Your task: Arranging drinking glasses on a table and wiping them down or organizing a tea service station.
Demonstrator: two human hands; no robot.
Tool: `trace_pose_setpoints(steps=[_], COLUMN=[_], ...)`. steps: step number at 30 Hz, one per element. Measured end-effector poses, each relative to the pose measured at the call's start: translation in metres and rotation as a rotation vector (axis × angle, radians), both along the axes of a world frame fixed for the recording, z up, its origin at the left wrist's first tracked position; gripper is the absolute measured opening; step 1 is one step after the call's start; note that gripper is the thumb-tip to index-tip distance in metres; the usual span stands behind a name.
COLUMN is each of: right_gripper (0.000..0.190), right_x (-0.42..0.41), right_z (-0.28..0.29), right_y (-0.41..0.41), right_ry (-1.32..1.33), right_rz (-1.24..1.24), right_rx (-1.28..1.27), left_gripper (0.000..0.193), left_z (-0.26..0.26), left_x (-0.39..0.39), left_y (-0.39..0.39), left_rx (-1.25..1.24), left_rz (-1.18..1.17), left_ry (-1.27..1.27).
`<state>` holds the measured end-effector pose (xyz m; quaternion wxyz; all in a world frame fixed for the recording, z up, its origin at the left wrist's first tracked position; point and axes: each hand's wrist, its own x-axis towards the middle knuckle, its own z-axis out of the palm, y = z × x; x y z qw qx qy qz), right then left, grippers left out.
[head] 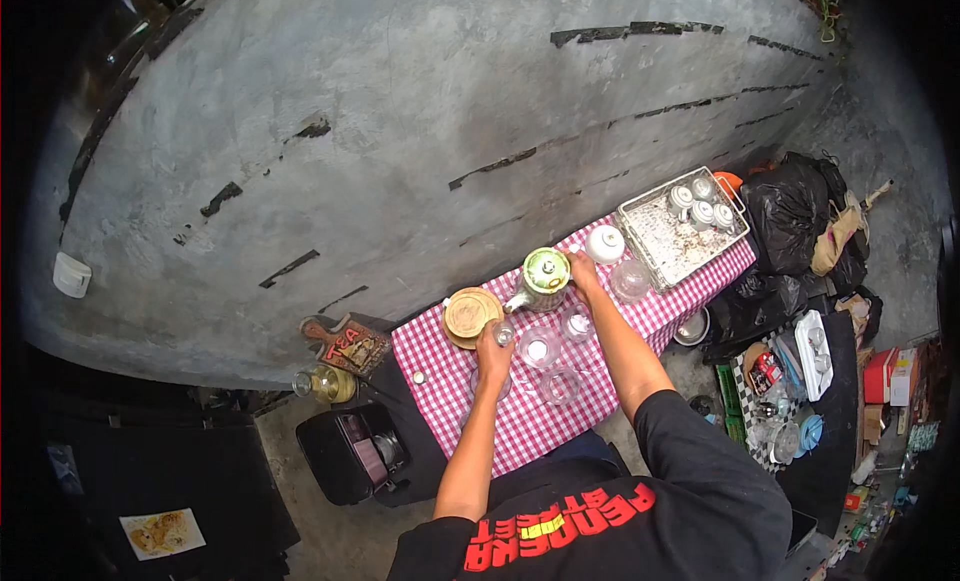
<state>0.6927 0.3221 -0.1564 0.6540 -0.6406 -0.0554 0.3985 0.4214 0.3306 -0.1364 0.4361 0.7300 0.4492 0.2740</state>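
My right hand (583,275) grips the handle side of a teapot (546,272) with a green patterned lid. Its spout points left, towards my left hand (495,354). A small clear glass (504,332) is held in the fingers of that left hand. Just behind it a round wooden lid (473,315) tops a container whose body is mostly hidden. Nearer me stand a clear glass dish with a white centre (538,350) and a second clear vessel (577,323). Another clear glass dish (559,387) sits closer to the front. My left forearm partly covers a further glass dish.
A red-and-white checked cloth (525,450) covers the table against a grey wall (360,168). To the right are a white lidded pot (604,243), a glass bowl (630,281) and a wire-rimmed tray (660,260) holding several lidded cups. Black bags (776,213) stand beyond.
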Motion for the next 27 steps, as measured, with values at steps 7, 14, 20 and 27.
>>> trace_pose_setpoints(steps=[7, 14, 20, 27], right_gripper=[0.027, 0.026, 0.024, 0.032], right_x=[0.010, 0.026, 0.010, 0.002], right_z=[-0.014, -0.043, -0.037, -0.028], right_y=[-0.001, -0.002, 0.005, 0.001], right_ry=[-0.128, -0.161, -0.137, -0.098], right_rz=[0.031, 0.023, 0.022, -0.035], right_rx=[-0.056, -0.038, -0.040, 0.003], left_gripper=[0.049, 0.049, 0.044, 0.044], left_z=[0.005, 0.009, -0.002, -0.007], left_x=[0.000, 0.007, 0.000, -0.002], left_y=[0.002, -0.005, 0.001, 0.000], left_rx=[-0.035, -0.001, 0.105, 0.084], left_rz=[-0.022, -0.031, -0.017, -0.002], left_ry=[0.006, 0.006, 0.015, 0.004])
